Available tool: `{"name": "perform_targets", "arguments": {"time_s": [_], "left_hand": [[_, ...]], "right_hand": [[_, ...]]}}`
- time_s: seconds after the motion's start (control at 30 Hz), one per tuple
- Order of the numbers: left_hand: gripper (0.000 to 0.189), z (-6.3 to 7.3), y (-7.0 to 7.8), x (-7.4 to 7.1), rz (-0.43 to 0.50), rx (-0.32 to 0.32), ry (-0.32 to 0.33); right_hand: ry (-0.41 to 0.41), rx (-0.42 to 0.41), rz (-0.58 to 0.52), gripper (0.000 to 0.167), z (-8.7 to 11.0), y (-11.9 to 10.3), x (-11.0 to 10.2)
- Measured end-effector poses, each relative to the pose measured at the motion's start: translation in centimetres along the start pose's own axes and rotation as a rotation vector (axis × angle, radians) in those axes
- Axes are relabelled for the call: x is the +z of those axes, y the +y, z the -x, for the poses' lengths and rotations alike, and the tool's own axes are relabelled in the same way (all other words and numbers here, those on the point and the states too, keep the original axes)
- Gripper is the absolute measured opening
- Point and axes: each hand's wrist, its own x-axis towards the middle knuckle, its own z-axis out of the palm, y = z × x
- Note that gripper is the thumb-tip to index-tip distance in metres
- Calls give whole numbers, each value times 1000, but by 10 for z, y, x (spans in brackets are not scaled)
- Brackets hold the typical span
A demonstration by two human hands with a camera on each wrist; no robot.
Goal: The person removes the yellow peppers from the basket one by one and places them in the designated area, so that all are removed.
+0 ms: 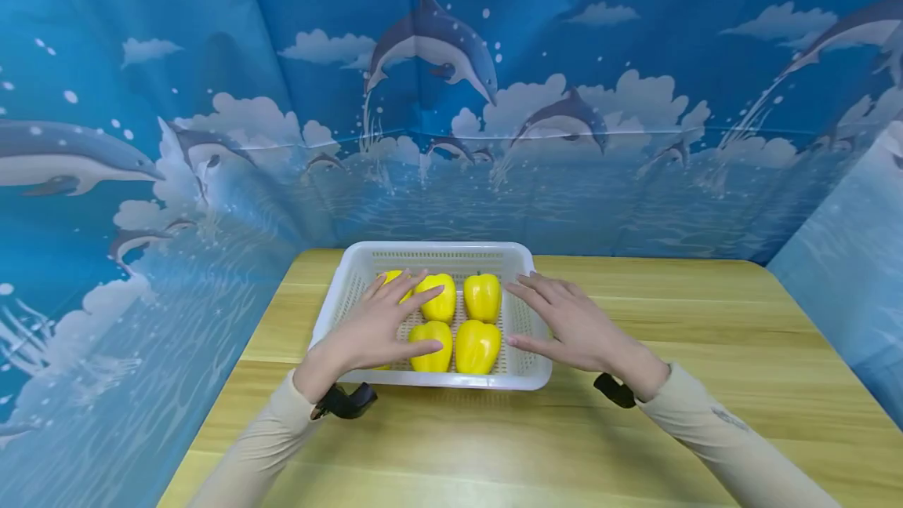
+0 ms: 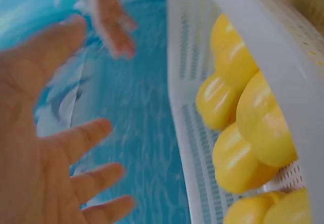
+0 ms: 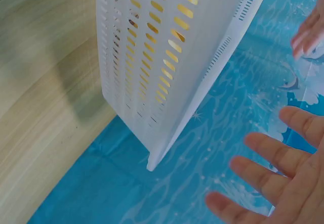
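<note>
A white perforated plastic basket holds several yellow bell peppers, one at the left partly hidden. Over the basket's left part hovers my left hand, fingers spread and holding nothing; the peppers lie beyond the rim in the left wrist view. My right hand is held at the basket's right rim, its fingers extended and apart. In the right wrist view that hand holds nothing, with the basket's slotted side in front of it.
The basket stands at the back of a wooden table, left of its middle. Behind and beside the table hangs a blue curtain printed with dolphins. Dark straps sit around both wrists.
</note>
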Motion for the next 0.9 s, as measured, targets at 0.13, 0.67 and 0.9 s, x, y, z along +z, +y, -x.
{"name": "perform_targets", "arguments": {"time_s": [0.13,0.67,0.9], "left_hand": [[69,20,-14,2,91,-127,109],[73,63,-92,53,493,-540,295],[60,64,-95,60,745,-615,308]], "right_hand": [[-25,39,-67,75,-4,-2,2],[-269,146,-196,57,-47,-20,9],[-457,290,-227,67,-61,-24,14]]}}
